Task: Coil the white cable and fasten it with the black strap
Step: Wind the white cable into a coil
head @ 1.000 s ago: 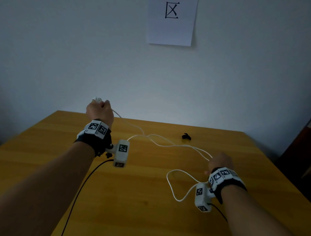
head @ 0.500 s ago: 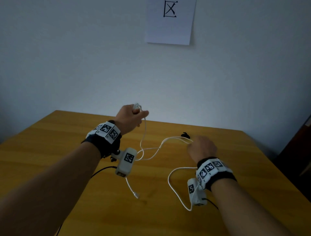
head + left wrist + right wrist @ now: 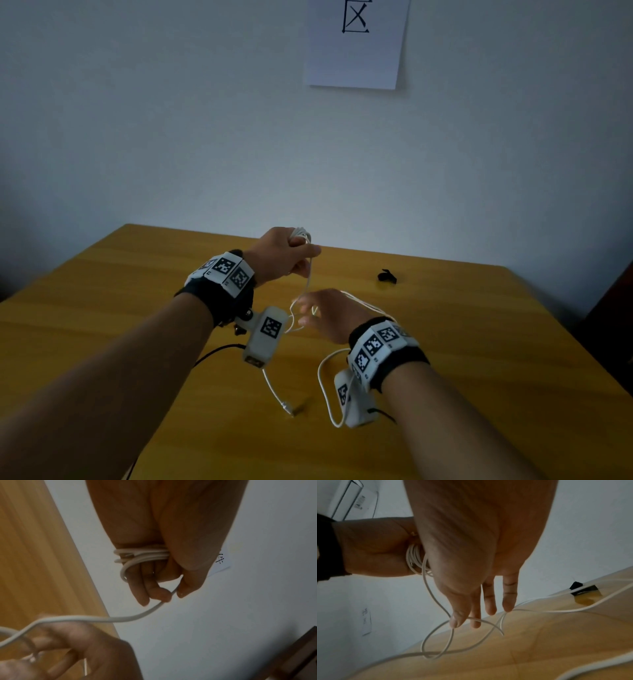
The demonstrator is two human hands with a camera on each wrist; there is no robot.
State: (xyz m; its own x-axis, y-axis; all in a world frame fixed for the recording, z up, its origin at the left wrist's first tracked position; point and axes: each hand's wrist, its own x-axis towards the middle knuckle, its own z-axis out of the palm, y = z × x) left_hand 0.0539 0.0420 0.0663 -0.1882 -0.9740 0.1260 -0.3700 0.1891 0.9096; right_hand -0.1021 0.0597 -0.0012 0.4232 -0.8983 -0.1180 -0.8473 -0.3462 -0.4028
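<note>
Left hand (image 3: 154,555) clamped on several turns of thin white round cable (image 3: 142,555); right hand (image 3: 481,574) fingers straight, strand draped across. Likely snag: loose loops knotting, turns slipping off. Small black strap (image 3: 387,276) lying at 2 o'clock on yellow wooden table (image 3: 479,342), unobstructed.

I saw a sheet of paper (image 3: 356,44) on the wall (image 3: 205,137) above the table (image 3: 102,308). It had a black box sign with an X inside. My wristbands (image 3: 224,272) had black-and-white square codes.
</note>
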